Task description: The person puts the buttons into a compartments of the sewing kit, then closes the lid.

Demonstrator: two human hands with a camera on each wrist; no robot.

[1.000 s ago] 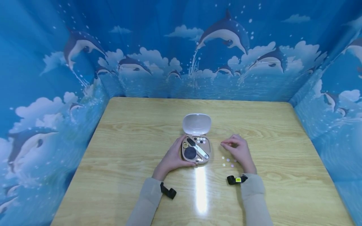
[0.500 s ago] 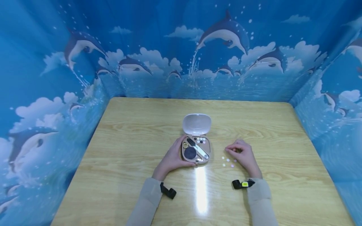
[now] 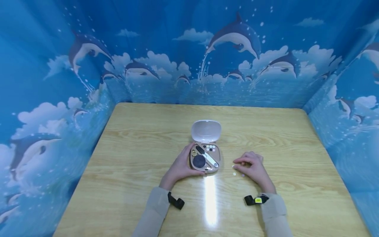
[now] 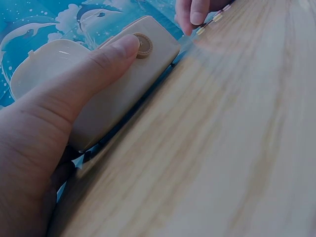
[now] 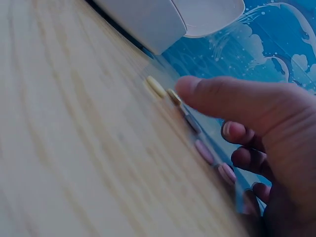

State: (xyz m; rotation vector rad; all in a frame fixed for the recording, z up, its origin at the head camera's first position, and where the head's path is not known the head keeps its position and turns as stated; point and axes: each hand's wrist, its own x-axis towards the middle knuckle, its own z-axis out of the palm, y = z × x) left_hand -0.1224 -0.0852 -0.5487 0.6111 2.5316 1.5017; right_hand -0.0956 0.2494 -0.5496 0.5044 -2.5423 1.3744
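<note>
My left hand (image 3: pixel 178 167) grips a small beige sewing box (image 3: pixel 219 157) from its left side, thumb along the near wall by a round ridged catch (image 4: pixel 144 45). The box's pale lid (image 3: pixel 206 131) stands up at the back. Inside lie a dark round disc (image 3: pixel 199 161), a slim black-and-silver tool (image 3: pixel 210 159), a small gold ring-like piece (image 3: pixel 194 153) and several buttons (image 3: pixel 210 147). My right hand (image 3: pixel 252 167) is low over loose buttons, thumb and forefinger apart. Its thumb tip is beside a yellowish button (image 5: pixel 174 96); whether it touches cannot be told.
Another yellowish button (image 5: pixel 156 86) and several lilac or pink buttons (image 5: pixel 204 152) lie on the wooden table (image 3: pixel 142 138), some hidden by the right hand in the head view. A blue dolphin-print curtain (image 3: pixel 165 75) stands around the table's back and sides.
My right hand has come nearer the body and down over the loose buttons, its thumb and forefinger spreading apart. The left hand and the box have stayed put.
</note>
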